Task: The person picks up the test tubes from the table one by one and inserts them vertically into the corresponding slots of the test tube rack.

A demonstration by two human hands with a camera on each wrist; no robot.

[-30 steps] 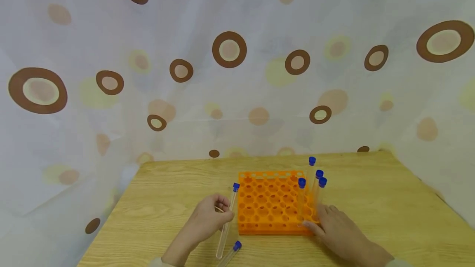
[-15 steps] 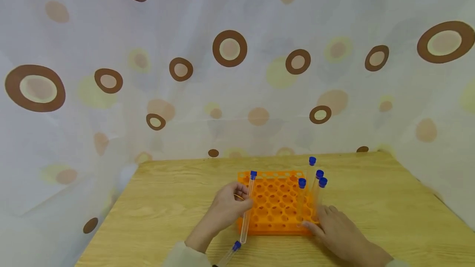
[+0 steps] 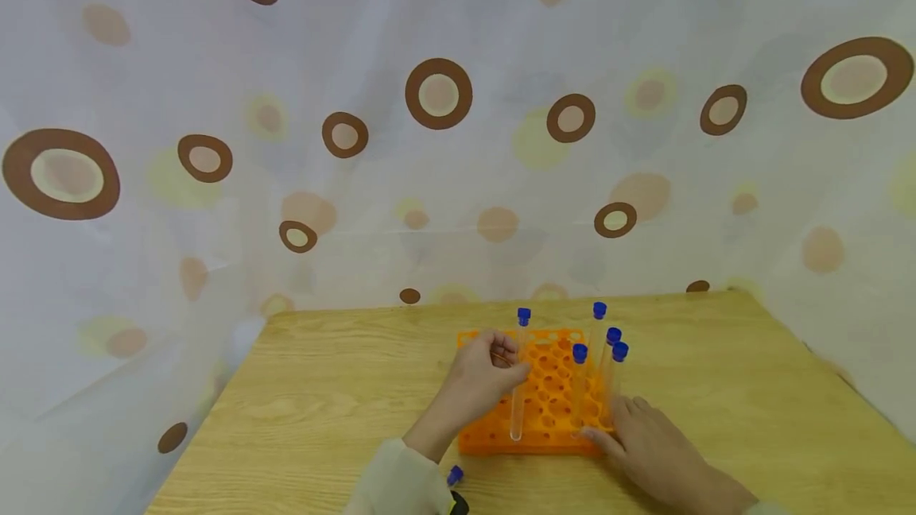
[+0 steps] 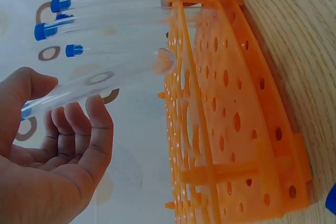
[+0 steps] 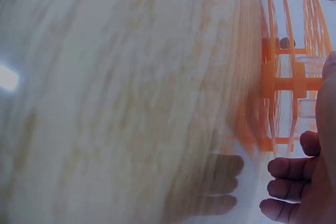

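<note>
My left hand [image 3: 481, 381] pinches a clear test tube [image 3: 517, 413] with a blue cap between thumb and fingers. It holds the tube nearly upright above the orange test tube rack [image 3: 553, 392]. In the left wrist view the tube's rounded bottom [image 4: 164, 61] is near the rack's top plate, apart from or just in front of it; I cannot tell which. Several capped tubes [image 3: 579, 392] stand in the rack's right end. My right hand [image 3: 658, 451] grips the rack's front right corner, thumb in front and fingers along the side.
Another tube lies on the wooden table [image 3: 315, 396]; its blue cap [image 3: 455, 474] shows beside the left sleeve [image 3: 401, 483], which hides the rest. A patterned white curtain [image 3: 501, 181] hangs behind the table's back edge.
My left hand has carried the test tube to the right and away from me, from beside the rack to over it. The right hand stays at the rack's corner.
</note>
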